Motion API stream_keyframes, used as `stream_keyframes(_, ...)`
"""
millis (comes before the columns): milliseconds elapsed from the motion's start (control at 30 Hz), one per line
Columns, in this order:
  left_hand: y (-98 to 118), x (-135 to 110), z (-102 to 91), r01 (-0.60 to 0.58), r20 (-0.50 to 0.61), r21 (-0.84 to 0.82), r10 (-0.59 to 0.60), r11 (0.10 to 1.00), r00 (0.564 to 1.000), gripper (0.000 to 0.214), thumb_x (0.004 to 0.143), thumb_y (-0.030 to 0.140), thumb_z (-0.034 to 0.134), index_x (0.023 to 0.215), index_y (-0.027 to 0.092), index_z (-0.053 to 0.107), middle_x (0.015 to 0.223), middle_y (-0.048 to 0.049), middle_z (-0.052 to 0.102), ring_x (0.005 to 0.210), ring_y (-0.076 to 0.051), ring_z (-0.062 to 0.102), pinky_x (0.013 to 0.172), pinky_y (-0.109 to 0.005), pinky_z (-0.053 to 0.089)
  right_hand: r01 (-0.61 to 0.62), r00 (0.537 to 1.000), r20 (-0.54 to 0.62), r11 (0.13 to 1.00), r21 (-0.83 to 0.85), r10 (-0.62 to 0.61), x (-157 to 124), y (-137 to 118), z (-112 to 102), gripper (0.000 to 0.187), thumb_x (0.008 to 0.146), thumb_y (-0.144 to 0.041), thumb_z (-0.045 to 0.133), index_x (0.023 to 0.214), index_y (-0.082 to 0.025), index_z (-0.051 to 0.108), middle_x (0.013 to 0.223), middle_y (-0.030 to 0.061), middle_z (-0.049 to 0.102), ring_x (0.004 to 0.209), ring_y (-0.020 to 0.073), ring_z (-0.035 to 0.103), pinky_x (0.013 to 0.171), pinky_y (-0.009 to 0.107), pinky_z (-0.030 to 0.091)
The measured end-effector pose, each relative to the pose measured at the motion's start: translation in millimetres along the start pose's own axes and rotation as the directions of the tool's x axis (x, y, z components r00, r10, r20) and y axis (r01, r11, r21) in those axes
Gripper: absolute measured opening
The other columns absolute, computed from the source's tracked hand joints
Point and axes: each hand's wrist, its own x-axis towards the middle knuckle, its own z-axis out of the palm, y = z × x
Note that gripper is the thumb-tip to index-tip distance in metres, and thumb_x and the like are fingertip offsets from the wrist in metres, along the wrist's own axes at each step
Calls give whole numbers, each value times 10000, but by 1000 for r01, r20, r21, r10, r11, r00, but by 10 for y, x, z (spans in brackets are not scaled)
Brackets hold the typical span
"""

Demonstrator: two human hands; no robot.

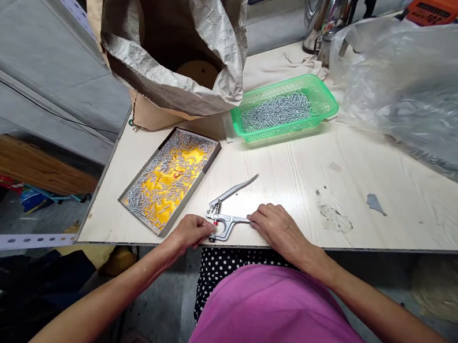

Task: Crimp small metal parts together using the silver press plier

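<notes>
Metal snap-fastener pliers (227,218) lie on the table near its front edge, handles spread apart. One handle slants up and away, and a spring shows by the jaws. My left hand (192,231) is closed in a pinch at the jaw end, beside a small red spot; whatever is between the fingertips is too small to make out. My right hand (279,227) has its fingers over the tip of the lower handle, pressing it against the table. Left of the pliers is a shallow tray (197,187) with many small silver metal pins scattered over its yellow bottom.
A green plastic basket (323,117) of similar silver pieces stands farther back. Behind the tray stands a large open paper sack (206,94). At the right lies a clear plastic bag (454,109); a metal kettle (331,19) is at the back. The table's front edge (373,251) runs near my body.
</notes>
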Motion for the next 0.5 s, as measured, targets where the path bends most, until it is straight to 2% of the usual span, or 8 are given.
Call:
stream_keyframes(133,-34,-25,14,45,41,-55,-43,997,998,351,648,467,755,661,141,626,432,76,457,374,-53,349,368,-185,245,-6,998,62,1000,25,4,-8,-9,-65,195,983,-230,466,943,-182,652,883,63,599,825,197,519,734,332,349)
stream_keyframes(233,-64,-45,32,71,58,-73,-67,995,996,365,640,473,765,638,147,601,448,77,461,374,-49,366,360,-178,247,35,996,81,996,81,-42,11,34,-178,215,951,-356,548,1061,-194,636,1040,91,603,944,224,531,797,352,402)
stream_keyframes(300,-82,-58,45,76,54,-97,-71,992,996,380,636,482,767,621,151,581,470,75,473,377,-45,376,355,-175,255,63,995,71,997,46,-66,66,105,-244,433,888,-458,625,1223,-189,573,1249,142,551,1119,286,496,885,417,422)
stream_keyframes(367,-96,-68,57,79,45,-120,-74,990,996,391,631,486,767,609,153,565,489,72,483,380,-42,385,348,-173,266,95,992,83,995,-18,-94,160,206,-268,700,807,-533,693,1357,-162,470,1418,199,434,1285,362,385,977,507,389)
stream_keyframes(433,-104,-73,68,84,38,-132,-79,988,996,394,631,486,766,604,153,557,493,71,481,380,-41,391,341,-171,273,137,983,127,989,-50,-130,281,315,-248,887,732,-603,732,1417,-147,400,1491,227,348,1364,412,280,1030,574,334)
stream_keyframes(500,-105,-77,77,86,34,-138,-82,987,996,400,632,486,769,599,154,549,491,72,474,379,-40,394,341,-168,277,184,970,170,981,-58,-172,402,399,-205,982,672,-666,742,1429,-152,385,1498,229,341,1380,434,245,1045,608,301)
